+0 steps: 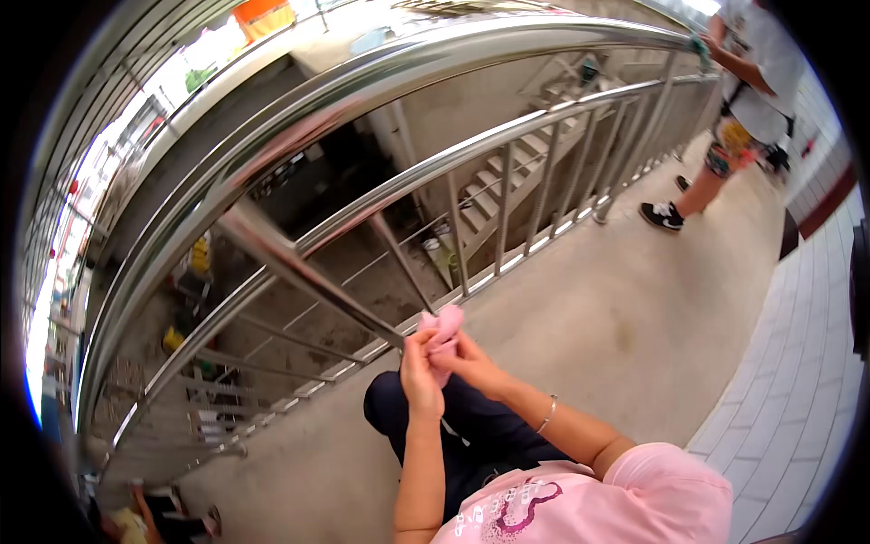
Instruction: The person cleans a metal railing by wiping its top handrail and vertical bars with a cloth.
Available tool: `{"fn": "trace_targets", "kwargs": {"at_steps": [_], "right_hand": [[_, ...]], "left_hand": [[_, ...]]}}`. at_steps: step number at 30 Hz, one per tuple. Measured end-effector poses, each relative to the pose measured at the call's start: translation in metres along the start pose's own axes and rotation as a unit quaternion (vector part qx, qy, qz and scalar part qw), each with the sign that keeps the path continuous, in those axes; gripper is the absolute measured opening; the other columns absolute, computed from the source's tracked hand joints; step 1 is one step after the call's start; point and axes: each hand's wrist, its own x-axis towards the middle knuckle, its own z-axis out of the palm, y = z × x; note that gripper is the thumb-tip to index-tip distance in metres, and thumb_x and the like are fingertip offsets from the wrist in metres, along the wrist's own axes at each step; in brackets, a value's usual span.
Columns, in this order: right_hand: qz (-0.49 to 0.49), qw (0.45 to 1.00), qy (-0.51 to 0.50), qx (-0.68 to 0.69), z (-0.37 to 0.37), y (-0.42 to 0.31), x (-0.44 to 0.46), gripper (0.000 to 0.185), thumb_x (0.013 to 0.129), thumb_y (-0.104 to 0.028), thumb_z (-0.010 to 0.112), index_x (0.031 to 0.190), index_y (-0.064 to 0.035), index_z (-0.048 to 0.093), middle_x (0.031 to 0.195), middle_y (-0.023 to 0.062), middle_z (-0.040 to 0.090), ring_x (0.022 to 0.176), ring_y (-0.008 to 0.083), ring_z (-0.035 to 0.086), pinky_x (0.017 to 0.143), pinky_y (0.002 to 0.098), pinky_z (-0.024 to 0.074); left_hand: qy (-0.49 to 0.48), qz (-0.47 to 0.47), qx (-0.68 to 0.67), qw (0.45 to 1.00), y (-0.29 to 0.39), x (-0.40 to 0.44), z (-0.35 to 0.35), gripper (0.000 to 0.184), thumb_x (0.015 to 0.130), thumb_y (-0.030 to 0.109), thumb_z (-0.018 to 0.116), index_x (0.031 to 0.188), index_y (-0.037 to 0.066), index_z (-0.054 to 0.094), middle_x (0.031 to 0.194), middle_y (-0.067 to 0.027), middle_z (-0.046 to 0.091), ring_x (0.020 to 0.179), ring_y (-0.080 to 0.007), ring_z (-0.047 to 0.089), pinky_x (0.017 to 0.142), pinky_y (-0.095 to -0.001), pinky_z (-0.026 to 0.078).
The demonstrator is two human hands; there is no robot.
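A bunched pink cloth (442,324) is held between both hands, above the dark-trousered knees. My left hand (420,370) has its fingers closed on the cloth's left side. From the right, my right hand (468,361) grips the same cloth, a thin bracelet on its wrist. The cloth is folded up, and part of it is hidden by the fingers. Just beyond the hands stands the lower part of a shiny metal railing (317,292); whether the cloth touches its post I cannot tell.
The railing's thick top rail (362,72) curves across the view, with stairs (494,195) far below it. Another person (757,100) stands at the upper right, a hand near the rail. One more person (131,524) is at the lower left. White tiled wall (779,408) at right.
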Motion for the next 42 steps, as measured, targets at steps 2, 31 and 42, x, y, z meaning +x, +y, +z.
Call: {"fn": "trace_targets", "kwargs": {"at_steps": [2,31,42], "right_hand": [[0.028,0.999,0.035,-0.015,-0.009,-0.003,-0.003,0.038,0.096,-0.022,0.058,0.127,-0.0015,0.052,0.115,0.0041,0.059,0.110,0.0121,0.054,0.095,0.0286,0.0443],[-0.467,0.536,0.245,-0.660,-0.047,-0.202,0.175,0.025,0.090,-0.036,0.060,0.093,-0.0112,0.065,0.092,0.0071,0.063,0.095,0.0269,0.057,0.089,0.0422,0.0392],[-0.347,0.662,0.193,-0.636,-0.058,-0.229,0.175,0.038,0.092,-0.045,0.053,0.093,-0.0117,0.072,0.089,0.0092,0.070,0.089,0.0292,0.064,0.088,0.0403,0.0439]], "left_hand": [[-0.008,0.079,0.135,0.988,0.001,-0.008,-0.010,0.033,0.103,0.028,0.043,0.111,0.001,0.060,0.114,-0.0085,0.062,0.108,-0.0189,0.057,0.098,-0.0320,0.041],[0.107,0.250,0.733,0.624,-0.033,-0.030,-0.104,0.028,0.082,0.009,0.062,0.109,0.007,0.057,0.110,-0.0055,0.062,0.115,-0.0244,0.053,0.108,-0.0459,0.033],[0.097,0.256,0.716,0.642,-0.036,-0.026,-0.103,0.026,0.083,0.010,0.061,0.109,0.007,0.057,0.110,-0.0063,0.061,0.117,-0.0253,0.052,0.109,-0.0455,0.032]]}}
